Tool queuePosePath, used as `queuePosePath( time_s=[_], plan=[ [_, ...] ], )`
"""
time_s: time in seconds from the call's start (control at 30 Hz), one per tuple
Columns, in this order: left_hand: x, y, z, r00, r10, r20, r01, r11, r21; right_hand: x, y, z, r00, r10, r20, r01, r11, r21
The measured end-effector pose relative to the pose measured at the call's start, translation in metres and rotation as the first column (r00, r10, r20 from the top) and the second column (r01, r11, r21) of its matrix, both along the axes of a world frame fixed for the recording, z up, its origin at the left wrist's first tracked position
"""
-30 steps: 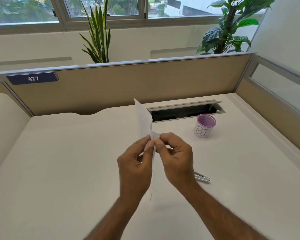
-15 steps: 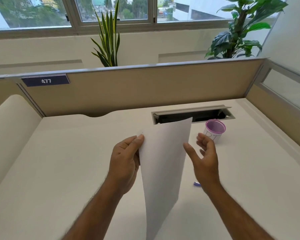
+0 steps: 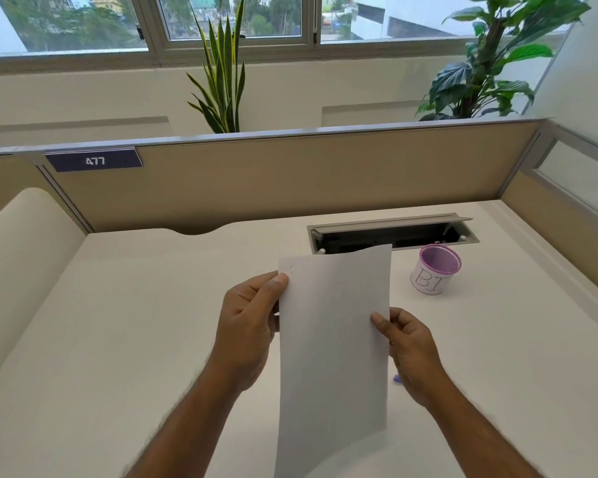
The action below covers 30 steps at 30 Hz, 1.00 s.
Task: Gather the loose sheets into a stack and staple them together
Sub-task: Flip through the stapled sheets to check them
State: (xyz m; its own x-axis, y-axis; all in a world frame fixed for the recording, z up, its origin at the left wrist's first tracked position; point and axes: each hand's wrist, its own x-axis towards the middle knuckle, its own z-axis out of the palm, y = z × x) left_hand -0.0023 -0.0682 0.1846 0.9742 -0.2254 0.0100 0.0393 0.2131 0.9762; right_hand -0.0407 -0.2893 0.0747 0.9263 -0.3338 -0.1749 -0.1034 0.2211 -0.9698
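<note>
A person holds a stack of white sheets (image 3: 334, 339) upright above a pale tabletop (image 3: 135, 322) at the centre of the frame, the paper's face turned toward the camera. The left hand (image 3: 247, 331) pinches the stack's left edge near the top, thumb pressed on the front; two tiny marks sit in the top left corner just above that thumb, too small to identify. The right hand (image 3: 406, 350) pinches the right edge partway down, thumb likewise on the front. The lower end of the sheets curls and runs out of the bottom of the frame. A small purple object (image 3: 397, 379) peeks out on the tabletop beside the right wrist, mostly hidden. To the right of centre stands a purple mesh cup (image 3: 435, 269) with a handwritten white label, just in front of an open cable tray (image 3: 390, 232) recessed in the tabletop. A beige partition (image 3: 290, 177) carries a blue plate reading 477 (image 3: 94, 161) at upper left, with two potted plants (image 3: 221, 74) and windows (image 3: 235, 19) behind.
</note>
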Motion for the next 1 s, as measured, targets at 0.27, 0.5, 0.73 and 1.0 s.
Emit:
queuePosePath(
  time_s=[0.27, 0.5, 0.73, 1.0],
  plan=[
    [0.004, -0.007, 0.005, 0.997, 0.072, 0.028, -0.073, 0.997, 0.024, 0.003, 0.025, 0.017, 0.975, -0.209, 0.07, 0.217, 0.862, -0.458],
    [-0.001, -0.023, 0.01, 0.969, 0.245, 0.028, -0.245, 0.97, -0.008, -0.043, 0.114, 0.053, 0.977, 0.104, 0.185, 0.059, 0.704, -0.708],
    [0.003, -0.031, 0.007, 0.907, 0.407, 0.112, -0.398, 0.913, -0.092, -0.015, 0.09, 0.043, 0.927, 0.039, 0.374, 0.244, 0.694, -0.677],
    [0.063, 0.009, -0.08, 0.951, 0.305, 0.055, -0.298, 0.852, 0.431, 0.031, 0.053, 0.062, 0.946, 0.032, 0.322, 0.052, 0.967, -0.249]
  ],
)
